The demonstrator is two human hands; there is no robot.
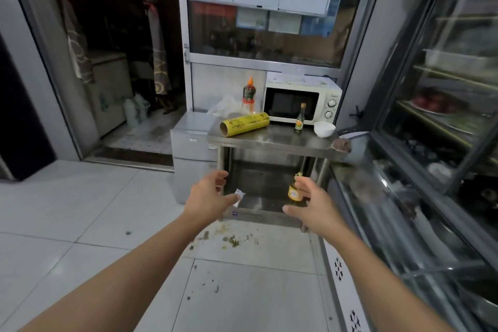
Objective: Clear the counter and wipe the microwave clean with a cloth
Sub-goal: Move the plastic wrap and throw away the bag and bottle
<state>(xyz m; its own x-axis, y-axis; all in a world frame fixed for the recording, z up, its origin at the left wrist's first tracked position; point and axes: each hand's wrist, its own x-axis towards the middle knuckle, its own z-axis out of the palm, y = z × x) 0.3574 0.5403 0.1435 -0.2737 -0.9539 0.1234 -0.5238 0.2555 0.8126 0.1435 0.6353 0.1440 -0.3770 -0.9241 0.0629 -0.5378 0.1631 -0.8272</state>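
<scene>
Head view: left hand (211, 193) and right hand (310, 201) reach forward, fingers spread, holding nothing, well short of the counter (269, 140). On it lie the cling-film roll (244, 124) — light, likely to roll, best gripped mid-tube — a small glass bottle (299, 121), fragile, and a bowl (324, 128), before the microwave (301, 101).

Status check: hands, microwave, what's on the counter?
Left hand and right hand open, empty. Microwave untouched, door shut. Wrap roll, small bottle, white bowl on counter.
</scene>
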